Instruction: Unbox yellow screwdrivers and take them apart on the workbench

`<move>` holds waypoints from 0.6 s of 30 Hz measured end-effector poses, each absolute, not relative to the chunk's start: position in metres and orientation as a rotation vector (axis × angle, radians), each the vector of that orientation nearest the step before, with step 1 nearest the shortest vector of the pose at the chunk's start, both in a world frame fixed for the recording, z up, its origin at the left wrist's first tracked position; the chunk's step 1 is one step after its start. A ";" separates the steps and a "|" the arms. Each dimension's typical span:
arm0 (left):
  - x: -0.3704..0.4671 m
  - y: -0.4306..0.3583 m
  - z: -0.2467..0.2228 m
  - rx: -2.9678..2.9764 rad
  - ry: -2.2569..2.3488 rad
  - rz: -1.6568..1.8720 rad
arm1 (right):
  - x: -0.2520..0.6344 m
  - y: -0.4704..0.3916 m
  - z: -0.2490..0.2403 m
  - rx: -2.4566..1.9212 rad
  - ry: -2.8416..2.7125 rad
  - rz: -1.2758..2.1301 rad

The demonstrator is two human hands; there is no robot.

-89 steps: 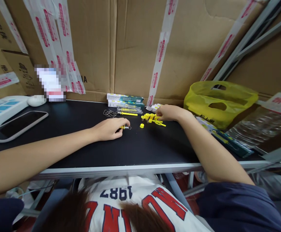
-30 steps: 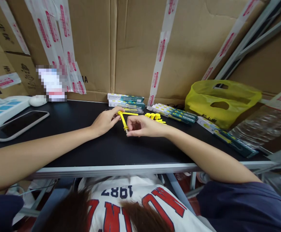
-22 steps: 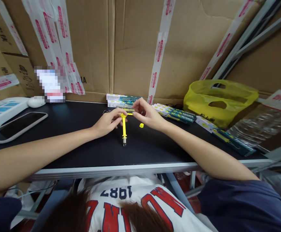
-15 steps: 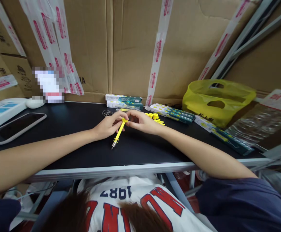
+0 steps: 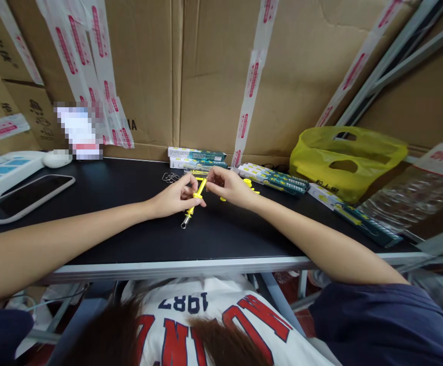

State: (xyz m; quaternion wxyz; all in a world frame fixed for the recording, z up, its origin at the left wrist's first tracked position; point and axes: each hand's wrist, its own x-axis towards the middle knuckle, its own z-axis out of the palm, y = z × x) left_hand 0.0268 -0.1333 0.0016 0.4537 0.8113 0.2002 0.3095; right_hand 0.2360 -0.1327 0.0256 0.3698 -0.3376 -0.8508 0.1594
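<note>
Both hands pinched shut on yellow tool (image 5: 194, 200): left hand (image 5: 173, 197), right hand (image 5: 227, 185); metal tip toward 7 o'clock.

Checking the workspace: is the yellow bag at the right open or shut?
Open. The yellow bag lies by the cardboard wall with its mouth and handle holes gaping toward the camera; contents cannot be seen.

Upper end of the yellow tool (image 5: 193, 202) hidden between the fingers of both hands, pixel-blurred patch (image 5: 78, 130) at the table's back left, phone (image 5: 23, 197) and white device (image 5: 0, 170) cut by the left edge, small yellow parts (image 5: 250, 184) partly behind the right hand (image 5: 229, 187)
</note>
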 end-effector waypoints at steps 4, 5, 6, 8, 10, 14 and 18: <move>0.027 -0.129 0.002 1.990 0.559 0.810 | 0.242 -0.131 0.036 -0.926 -2.077 0.318; 0.026 -0.127 0.002 1.985 0.586 0.839 | 0.243 -0.131 0.038 -0.923 -2.058 0.321; 0.026 -0.126 0.002 1.982 0.613 0.872 | 0.243 -0.131 0.039 -0.916 -2.044 0.325; 0.024 -0.123 0.002 1.991 0.658 0.930 | 0.243 -0.133 0.039 -0.903 -2.045 0.335; 0.023 -0.121 0.001 2.032 0.684 0.972 | 0.240 -0.135 0.037 -0.897 -2.078 0.342; 0.025 -0.126 0.000 2.146 0.656 1.043 | 0.234 -0.141 0.031 -0.853 -2.164 0.311; 0.025 -0.132 0.003 2.292 0.678 1.088 | 0.233 -0.143 0.033 -0.836 -2.190 0.215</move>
